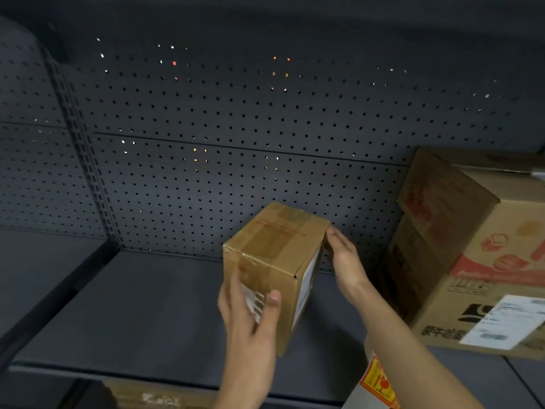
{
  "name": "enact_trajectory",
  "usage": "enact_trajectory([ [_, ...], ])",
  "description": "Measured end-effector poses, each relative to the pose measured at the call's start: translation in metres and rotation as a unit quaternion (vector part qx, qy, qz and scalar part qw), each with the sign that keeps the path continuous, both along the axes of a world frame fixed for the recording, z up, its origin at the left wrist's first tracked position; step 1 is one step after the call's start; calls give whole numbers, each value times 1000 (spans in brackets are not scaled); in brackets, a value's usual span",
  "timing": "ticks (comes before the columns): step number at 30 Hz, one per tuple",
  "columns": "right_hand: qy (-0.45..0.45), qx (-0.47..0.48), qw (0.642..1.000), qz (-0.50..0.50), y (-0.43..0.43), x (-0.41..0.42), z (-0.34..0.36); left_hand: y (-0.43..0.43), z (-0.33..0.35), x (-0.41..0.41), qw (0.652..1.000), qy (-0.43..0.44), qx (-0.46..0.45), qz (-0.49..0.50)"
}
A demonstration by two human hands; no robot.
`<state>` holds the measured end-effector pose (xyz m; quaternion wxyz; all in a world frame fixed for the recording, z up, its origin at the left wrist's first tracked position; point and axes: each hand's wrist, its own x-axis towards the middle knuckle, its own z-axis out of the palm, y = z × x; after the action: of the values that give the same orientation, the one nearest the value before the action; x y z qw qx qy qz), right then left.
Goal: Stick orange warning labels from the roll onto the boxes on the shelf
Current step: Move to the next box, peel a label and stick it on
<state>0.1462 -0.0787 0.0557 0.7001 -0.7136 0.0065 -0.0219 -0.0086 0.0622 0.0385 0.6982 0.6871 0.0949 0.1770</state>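
Observation:
A small taped cardboard box (274, 246) stands tilted on the dark shelf (147, 314), one corner toward me. My left hand (250, 320) lies against its near face, fingers and thumb straight on either side of a white shipping label. My right hand (343, 258) presses flat against the box's far right side, fingers straight. The label roll (379, 379), white with an orange warning label showing, sits at the bottom right, partly hidden under my right forearm. No orange label shows on the small box's visible faces.
Large printed cardboard boxes (477, 261) are stacked at the right end of the shelf, close to my right hand. A perforated dark back panel (236, 128) closes the rear. Another box (159, 398) shows on the level below.

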Motion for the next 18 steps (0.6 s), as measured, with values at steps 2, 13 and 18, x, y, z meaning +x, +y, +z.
enact_trajectory([
  [2, -9, 0, 1000, 6, 1, -2, -3, 0, -1, 2, 1000, 1, -9, -28],
  [13, -159, -49, 986, -24, -17, -69, -30, 54, 0, 54, 994, 10, 63, -89],
  [18, -164, -58, 984, -32, -21, -76, -33, 56, -4, 67, 993, 19, 64, -96],
])
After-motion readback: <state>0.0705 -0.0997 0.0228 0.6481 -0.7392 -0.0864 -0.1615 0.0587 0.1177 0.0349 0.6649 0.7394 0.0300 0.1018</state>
